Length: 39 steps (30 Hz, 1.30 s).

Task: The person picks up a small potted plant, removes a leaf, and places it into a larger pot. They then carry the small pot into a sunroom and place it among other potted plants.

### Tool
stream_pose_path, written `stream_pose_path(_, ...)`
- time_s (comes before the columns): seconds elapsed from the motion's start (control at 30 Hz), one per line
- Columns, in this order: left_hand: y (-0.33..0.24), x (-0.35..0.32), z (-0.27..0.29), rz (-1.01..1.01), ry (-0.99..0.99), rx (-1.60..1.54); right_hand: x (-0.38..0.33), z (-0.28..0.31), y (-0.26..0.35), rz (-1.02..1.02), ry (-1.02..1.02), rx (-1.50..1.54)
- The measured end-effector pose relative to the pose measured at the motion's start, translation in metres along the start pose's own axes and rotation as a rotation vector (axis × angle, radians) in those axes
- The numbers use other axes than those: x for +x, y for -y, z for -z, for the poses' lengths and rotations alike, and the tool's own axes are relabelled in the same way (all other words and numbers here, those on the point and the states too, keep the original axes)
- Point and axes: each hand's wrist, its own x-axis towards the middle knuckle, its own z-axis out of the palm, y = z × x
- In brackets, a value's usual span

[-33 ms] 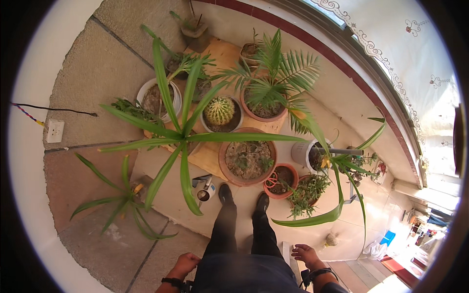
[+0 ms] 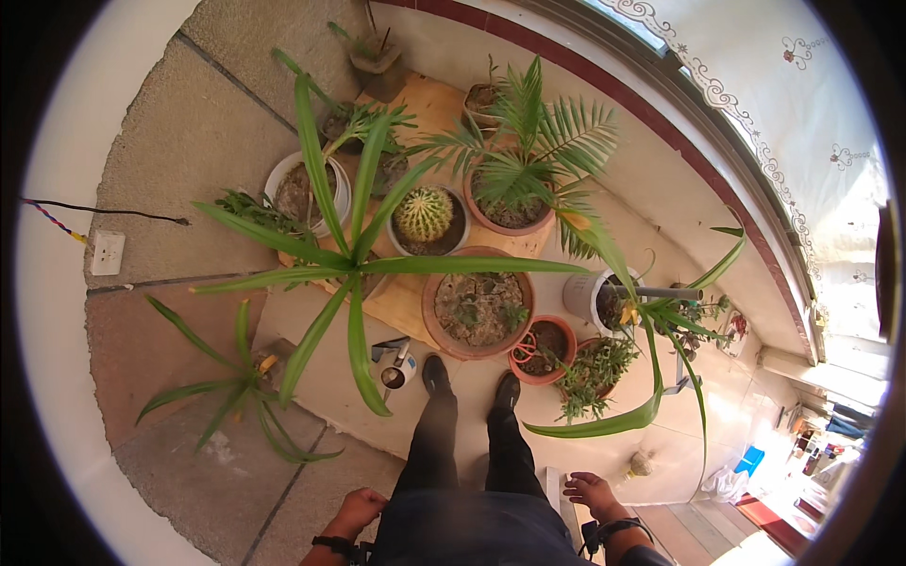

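My left hand (image 2: pixel 360 508) hangs low beside my body, its fingers curled together and nothing showing in them. On the other side, my right hand (image 2: pixel 589 492) hangs with loosely bent fingers a little apart, holding nothing. Neither touches a plant. Ahead of my shoes stands a wide terracotta pot (image 2: pixel 478 303) of dry soil with small sprouts. Left of my feet is a small metal watering can (image 2: pixel 399 367). To the right sit a smaller terracotta pot (image 2: pixel 543 350) and a bushy green succulent (image 2: pixel 598 371). A round cactus (image 2: pixel 424 215) grows in a pot farther back.
A tall plant with long strap leaves (image 2: pixel 355 269) spreads over the left middle. Another strap-leaved plant (image 2: pixel 250 379) stands at lower left. A palm (image 2: pixel 528 160) and a white bucket (image 2: pixel 587 294) stand at the right. A wall socket (image 2: pixel 107 254) is at far left.
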Motion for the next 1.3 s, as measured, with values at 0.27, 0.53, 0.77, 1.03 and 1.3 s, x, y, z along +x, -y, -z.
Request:
stream_pose_path(0.27,0.009,0.003,-0.015,-0.02,0.01,-0.056,0.005,0.021,0.004,0.024,-0.005,-0.007)
stream_pose_path(0.53,0.012,0.002,-0.018,-0.018,-0.02,-0.124,-0.001,0.017,0.028,0.031,0.014,-0.055)
stream_pose_path(0.77,0.009,-0.001,-0.017,-0.005,-0.035,-0.146,0.0,0.008,0.043,0.056,0.021,-0.096)
stream_pose_path(1.03,0.013,-0.004,-0.011,-0.026,-0.038,-0.19,-0.004,-0.002,0.056,0.071,0.007,-0.11)
stream_pose_path(1.3,0.016,-0.003,-0.008,-0.027,-0.028,-0.215,-0.017,-0.022,0.081,0.092,0.003,-0.186)
